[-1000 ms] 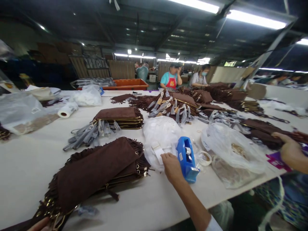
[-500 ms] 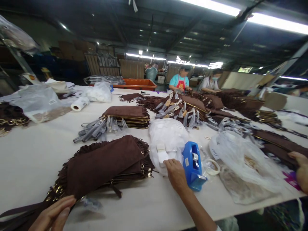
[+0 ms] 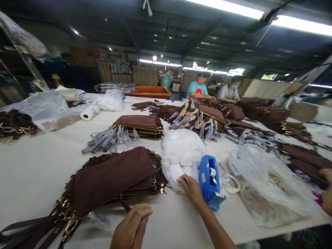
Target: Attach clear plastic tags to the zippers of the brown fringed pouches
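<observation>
My right hand (image 3: 192,188) reaches over the table's front edge, between a white plastic bag (image 3: 183,150) and a blue tape dispenser (image 3: 210,181). Its fingers are bent onto the near edge of the bag, where white strips lie. Low in the middle of the view, my left hand (image 3: 132,228) hovers above the table (image 3: 31,173) with its fingers curled together and nothing visible in them. It is just right of the straps of a stack of brown fringed suede bags (image 3: 111,178).
A tape roll (image 3: 232,183) and clear plastic bags (image 3: 269,183) lie right of the dispenser. Another person's hand (image 3: 327,188) rests at the far right edge. More brown bag stacks (image 3: 140,125), grey tags, a paper roll (image 3: 89,112) and an orange bin (image 3: 150,91) lie beyond. Two workers sit at the far end.
My left hand has moved right, from the brown bags' straps at the lower left to the bottom middle, and has curled closed. My right hand stays at the white bag.
</observation>
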`<state>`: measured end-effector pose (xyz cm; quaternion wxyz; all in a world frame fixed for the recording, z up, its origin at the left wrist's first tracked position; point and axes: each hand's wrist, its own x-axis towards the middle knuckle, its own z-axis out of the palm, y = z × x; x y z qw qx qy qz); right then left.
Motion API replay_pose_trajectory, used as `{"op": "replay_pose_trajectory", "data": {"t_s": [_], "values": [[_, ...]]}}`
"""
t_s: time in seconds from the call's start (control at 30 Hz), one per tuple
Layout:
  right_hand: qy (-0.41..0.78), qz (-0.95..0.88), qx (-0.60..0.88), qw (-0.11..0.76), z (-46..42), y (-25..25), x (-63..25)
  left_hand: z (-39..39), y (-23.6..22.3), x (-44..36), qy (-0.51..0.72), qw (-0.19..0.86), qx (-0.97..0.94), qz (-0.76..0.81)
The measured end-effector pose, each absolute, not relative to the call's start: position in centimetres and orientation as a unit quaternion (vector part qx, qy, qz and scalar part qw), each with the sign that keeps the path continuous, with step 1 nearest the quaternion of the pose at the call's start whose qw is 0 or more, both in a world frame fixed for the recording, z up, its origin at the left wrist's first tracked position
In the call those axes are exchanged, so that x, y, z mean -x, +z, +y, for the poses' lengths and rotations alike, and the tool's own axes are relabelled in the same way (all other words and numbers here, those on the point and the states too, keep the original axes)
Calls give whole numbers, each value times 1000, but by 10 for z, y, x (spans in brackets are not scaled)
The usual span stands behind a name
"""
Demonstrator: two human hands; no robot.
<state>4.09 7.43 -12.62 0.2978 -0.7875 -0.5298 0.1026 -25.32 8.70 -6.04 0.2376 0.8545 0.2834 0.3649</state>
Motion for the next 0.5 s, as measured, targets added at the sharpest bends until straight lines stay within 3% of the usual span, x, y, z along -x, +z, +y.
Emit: {"op": "replay_pose_trajectory", "data": {"t_s": [0.17, 0.3, 0.5], "values": [[126, -517, 774, 343, 75, -128, -49, 96, -54, 180, 336, 318, -842, 277], [107, -513, 772, 360, 75, -128, -48, 114, -67, 124, 313, 243, -870, 293], [17, -547, 769, 330, 59, -113, -37, 149, -97, 67, 151, 178, -918, 320]]}}
